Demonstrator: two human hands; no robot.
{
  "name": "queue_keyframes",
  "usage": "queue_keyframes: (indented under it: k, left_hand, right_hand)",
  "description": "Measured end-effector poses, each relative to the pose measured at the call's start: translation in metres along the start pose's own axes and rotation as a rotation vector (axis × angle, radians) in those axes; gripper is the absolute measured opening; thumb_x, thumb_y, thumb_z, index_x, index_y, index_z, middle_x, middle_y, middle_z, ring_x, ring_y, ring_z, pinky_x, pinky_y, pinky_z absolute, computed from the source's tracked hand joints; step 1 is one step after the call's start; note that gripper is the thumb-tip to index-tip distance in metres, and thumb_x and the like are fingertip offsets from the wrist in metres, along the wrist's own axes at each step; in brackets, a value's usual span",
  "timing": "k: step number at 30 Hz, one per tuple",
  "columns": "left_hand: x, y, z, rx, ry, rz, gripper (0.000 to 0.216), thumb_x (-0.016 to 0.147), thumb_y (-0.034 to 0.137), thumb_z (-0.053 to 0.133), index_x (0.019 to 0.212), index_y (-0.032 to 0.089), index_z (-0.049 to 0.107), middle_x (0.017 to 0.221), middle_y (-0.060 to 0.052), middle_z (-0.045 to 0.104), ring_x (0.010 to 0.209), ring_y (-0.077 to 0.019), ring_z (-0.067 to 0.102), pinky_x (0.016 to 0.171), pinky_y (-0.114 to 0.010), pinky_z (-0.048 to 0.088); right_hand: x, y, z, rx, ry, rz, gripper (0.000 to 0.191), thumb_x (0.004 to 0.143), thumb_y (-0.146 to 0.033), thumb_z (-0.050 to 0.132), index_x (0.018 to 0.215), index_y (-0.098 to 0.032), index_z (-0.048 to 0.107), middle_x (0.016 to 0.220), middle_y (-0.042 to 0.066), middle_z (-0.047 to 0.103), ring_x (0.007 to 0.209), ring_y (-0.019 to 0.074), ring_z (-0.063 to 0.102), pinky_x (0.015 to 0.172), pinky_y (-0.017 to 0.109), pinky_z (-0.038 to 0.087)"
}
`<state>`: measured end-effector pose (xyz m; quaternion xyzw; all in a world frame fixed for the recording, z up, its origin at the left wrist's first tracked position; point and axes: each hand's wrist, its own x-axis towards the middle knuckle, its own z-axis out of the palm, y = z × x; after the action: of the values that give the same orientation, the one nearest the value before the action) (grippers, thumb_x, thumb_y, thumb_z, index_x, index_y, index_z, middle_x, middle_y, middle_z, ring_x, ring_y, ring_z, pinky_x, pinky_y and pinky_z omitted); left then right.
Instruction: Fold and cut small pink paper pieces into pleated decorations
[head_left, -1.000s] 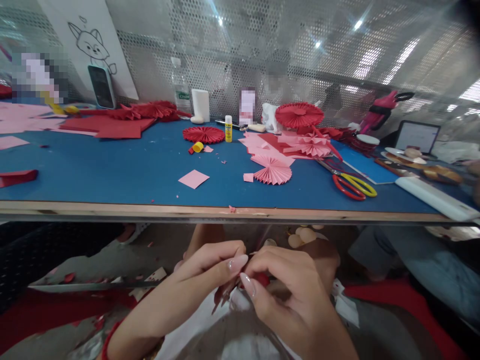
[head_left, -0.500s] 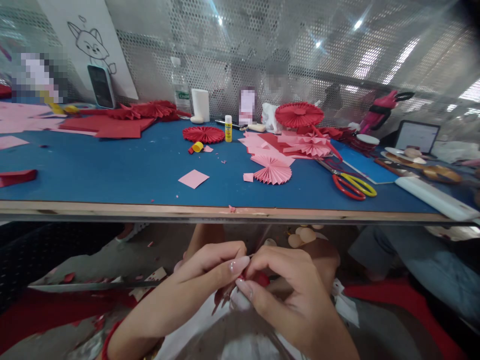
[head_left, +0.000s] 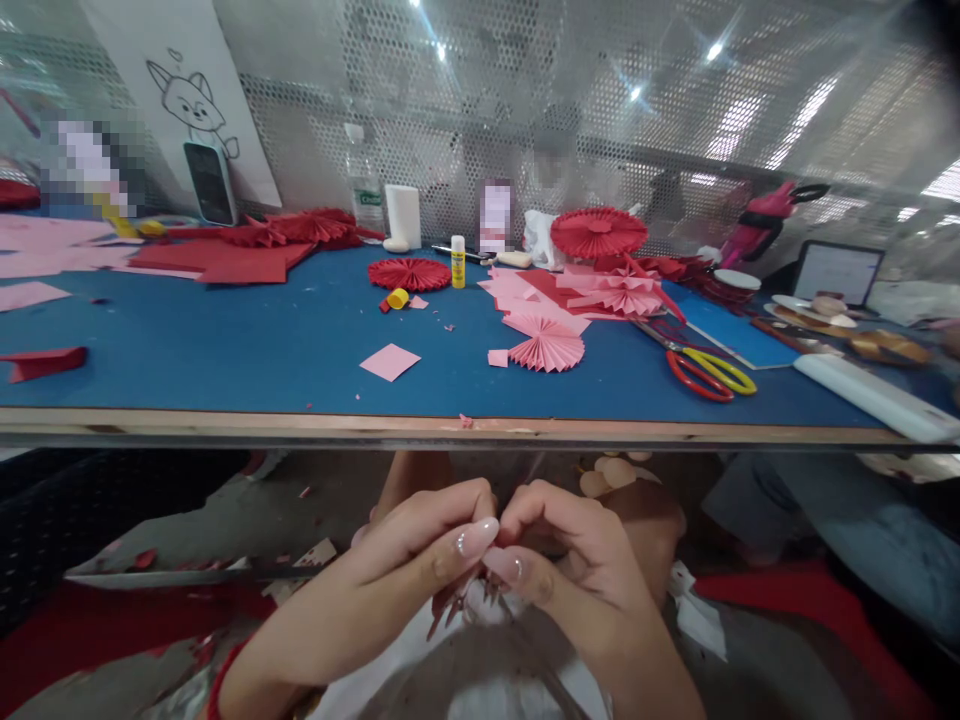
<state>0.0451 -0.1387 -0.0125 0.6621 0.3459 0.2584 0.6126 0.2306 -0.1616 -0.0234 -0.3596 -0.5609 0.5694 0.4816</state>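
Below the table edge, over my lap, my left hand [head_left: 409, 555] and my right hand [head_left: 577, 570] are pinched together, thumbs touching. Between the fingers sits a small piece of folded red paper [head_left: 454, 605], mostly hidden; only dark red pleated tips show beneath the thumbs. Both hands are closed on it. On the blue table [head_left: 225, 340] above lie a pink paper fan [head_left: 547, 350], a red pleated disc [head_left: 409, 273], a pink paper square [head_left: 389, 362] and a glue stick [head_left: 457, 262].
Red-and-yellow scissors [head_left: 709, 372] lie right of the pink fans. Red paper sheets [head_left: 225, 258] and more red fans are at the back left, a phone [head_left: 210, 183] leans on a drawing. A white ruler [head_left: 874, 398] lies far right. Red scraps litter the floor.
The right hand's fingers have curled tighter and its thumb has slid up against the left thumb; the red paper shows less. The view shifted slightly.
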Motion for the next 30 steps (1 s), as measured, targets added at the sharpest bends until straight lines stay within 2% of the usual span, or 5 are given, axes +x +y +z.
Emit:
queue_keyframes:
  k: [7,20,24,27,30]
  left_hand:
    - [-0.002,-0.002,-0.001,-0.08,-0.006,0.0,0.039,0.103,0.052,0.046,0.081,0.02,0.048,0.075,0.003,0.045,0.069,-0.0121,0.04,0.065,-0.024,0.035]
    - [-0.007,-0.003,-0.003,-0.15,-0.043,0.006,0.029,0.101,0.045,0.055,0.087,0.019,0.056,0.084,0.0,0.057,0.073,-0.0121,0.049,0.067,-0.023,0.042]
    - [-0.008,-0.004,-0.005,-0.11,-0.014,0.019,0.028,0.101,0.042,0.057,0.084,0.02,0.057,0.079,0.003,0.051,0.071,-0.01,0.047,0.067,-0.019,0.041]
    - [-0.007,-0.002,-0.006,-0.081,0.006,0.014,0.025,0.102,0.041,0.056,0.086,0.021,0.059,0.081,0.003,0.051,0.072,-0.0098,0.047,0.067,-0.018,0.042]
    - [-0.006,0.0,-0.005,-0.092,0.014,0.012,0.025,0.101,0.041,0.056,0.087,0.021,0.06,0.082,0.003,0.051,0.072,-0.0103,0.047,0.067,-0.019,0.042]
  right_hand:
    - [0.001,0.005,0.0,0.159,-0.03,0.023,0.027,0.088,-0.04,0.075,0.08,-0.017,0.063,0.07,-0.002,0.063,0.064,0.0089,0.058,0.061,0.019,0.046]
    - [-0.003,0.007,0.007,0.01,0.029,0.038,0.03,0.096,-0.044,0.062,0.08,-0.018,0.059,0.069,-0.001,0.058,0.066,0.0109,0.054,0.063,0.023,0.044]
    - [-0.003,0.01,0.005,-0.327,0.139,-0.165,0.006,0.094,-0.028,0.062,0.095,-0.022,0.063,0.083,0.0,0.066,0.074,0.0125,0.062,0.068,0.023,0.05]
    - [-0.003,0.011,0.0,-0.601,0.192,-0.443,0.026,0.088,-0.013,0.065,0.111,-0.024,0.063,0.092,0.0,0.071,0.078,0.0128,0.067,0.072,0.024,0.054]
    - [-0.002,0.01,-0.004,-0.847,0.181,-0.672,0.028,0.087,-0.01,0.064,0.113,-0.022,0.064,0.096,0.004,0.076,0.08,0.0161,0.071,0.074,0.028,0.056]
